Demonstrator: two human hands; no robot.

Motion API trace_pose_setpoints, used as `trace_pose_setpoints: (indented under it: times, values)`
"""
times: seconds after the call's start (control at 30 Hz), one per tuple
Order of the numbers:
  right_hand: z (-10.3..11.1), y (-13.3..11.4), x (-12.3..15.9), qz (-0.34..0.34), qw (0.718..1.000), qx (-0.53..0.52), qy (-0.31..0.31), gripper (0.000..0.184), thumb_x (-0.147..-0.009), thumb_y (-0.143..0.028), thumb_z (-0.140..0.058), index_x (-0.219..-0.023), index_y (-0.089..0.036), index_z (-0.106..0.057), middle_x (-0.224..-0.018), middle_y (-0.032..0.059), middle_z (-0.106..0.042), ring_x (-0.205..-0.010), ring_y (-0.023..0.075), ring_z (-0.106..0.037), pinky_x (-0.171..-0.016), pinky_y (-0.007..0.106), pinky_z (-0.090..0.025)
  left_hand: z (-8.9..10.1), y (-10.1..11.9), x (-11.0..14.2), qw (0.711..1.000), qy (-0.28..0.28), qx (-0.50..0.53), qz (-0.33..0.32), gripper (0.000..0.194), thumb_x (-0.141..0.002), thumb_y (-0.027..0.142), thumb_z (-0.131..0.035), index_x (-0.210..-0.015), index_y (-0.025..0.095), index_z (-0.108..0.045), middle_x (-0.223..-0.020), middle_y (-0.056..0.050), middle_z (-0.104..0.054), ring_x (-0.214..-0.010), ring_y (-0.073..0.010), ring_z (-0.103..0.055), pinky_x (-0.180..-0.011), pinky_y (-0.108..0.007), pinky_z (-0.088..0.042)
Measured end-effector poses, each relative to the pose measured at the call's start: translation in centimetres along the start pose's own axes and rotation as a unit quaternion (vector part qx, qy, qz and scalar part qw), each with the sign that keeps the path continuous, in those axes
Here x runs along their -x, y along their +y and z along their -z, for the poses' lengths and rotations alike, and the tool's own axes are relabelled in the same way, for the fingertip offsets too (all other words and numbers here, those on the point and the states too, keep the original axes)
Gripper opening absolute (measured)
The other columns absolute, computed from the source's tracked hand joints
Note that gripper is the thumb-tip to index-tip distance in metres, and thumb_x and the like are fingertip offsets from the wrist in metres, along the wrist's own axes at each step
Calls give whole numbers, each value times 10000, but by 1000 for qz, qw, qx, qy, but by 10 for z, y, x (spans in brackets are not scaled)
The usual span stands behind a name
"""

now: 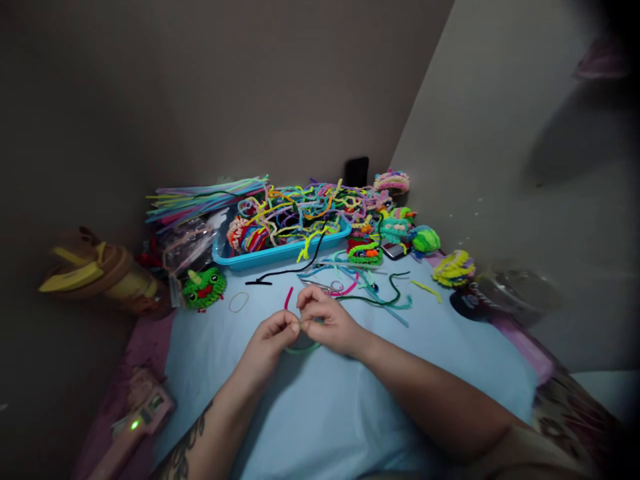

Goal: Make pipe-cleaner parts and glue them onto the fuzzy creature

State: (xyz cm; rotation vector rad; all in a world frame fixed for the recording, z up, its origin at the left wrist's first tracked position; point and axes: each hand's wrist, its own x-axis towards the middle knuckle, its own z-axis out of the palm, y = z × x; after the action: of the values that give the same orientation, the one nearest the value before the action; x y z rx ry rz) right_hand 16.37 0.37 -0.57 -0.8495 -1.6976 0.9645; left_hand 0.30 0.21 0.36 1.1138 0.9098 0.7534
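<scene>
A light green pipe cleaner point(303, 351) curves in a loop below my fingertips, over the pale blue cloth. My left hand point(273, 337) pinches it between thumb and forefinger. Right beside it, my right hand point(330, 321) is closed on the same pipe cleaner, fingertips almost touching those of the left. The ends are hidden in the fingers. Just beyond the hands lie a short pink pipe cleaner piece point(289, 298) and scissors point(334, 287), partly covered by my right hand. A dark green pipe cleaner point(393, 297) bends away to the right.
A blue tray point(265, 257) heaped with colourful pipe cleaners stands at the back. Left are a green fuzzy figure point(204, 288), a rubber band point(239, 302) and a tilted brown-and-yellow cup point(117, 270). A yellow fuzzy piece point(453, 268) and clear cup point(517, 293) are right.
</scene>
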Motion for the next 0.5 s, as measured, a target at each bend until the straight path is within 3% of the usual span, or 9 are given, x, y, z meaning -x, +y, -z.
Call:
trace_pose_setpoints:
  times: [0.1, 0.2, 0.4, 0.5]
  values:
    - [-1, 0, 3, 24, 998, 47, 24, 123, -763, -148, -538, -651, -174, -581, -999, 55, -426, -902, 172, -489, -831, 332, -422, 0, 1, 0, 999, -13, 41, 26, 252, -738, 364, -621, -653, 159, -501, -565, 42, -413, -546, -94, -333, -532, -219, -255]
    - [0, 1, 3, 5, 997, 80, 16, 117, -801, -189, -548, -696, -182, -601, -1000, 58, -437, -968, 190, -485, -877, 351, -409, 4, 3, -2, 999, -1, 33, 30, 251, -740, 358, -616, -638, 160, -502, -561, 40, -407, -541, -95, -328, -527, -221, -246]
    - [1, -1, -2, -66, 996, 56, 2, 47, -795, -178, -587, -749, -185, -593, -924, 45, -509, -903, 170, -516, -736, 285, -437, 9, 7, -3, 999, 14, -26, 13, 282, -723, 395, -634, -638, 160, -504, -567, 48, -375, -551, -93, -299, -529, -220, -223]
    - [1, -2, -2, -69, 997, 37, 1, 69, -782, -140, -583, -727, -182, -588, -899, 38, -527, -895, 165, -526, -750, 286, -429, 8, 6, -3, 999, 10, -48, 10, 294, -730, 411, -624, -642, 160, -497, -570, 51, -361, -554, -94, -285, -527, -221, -211]
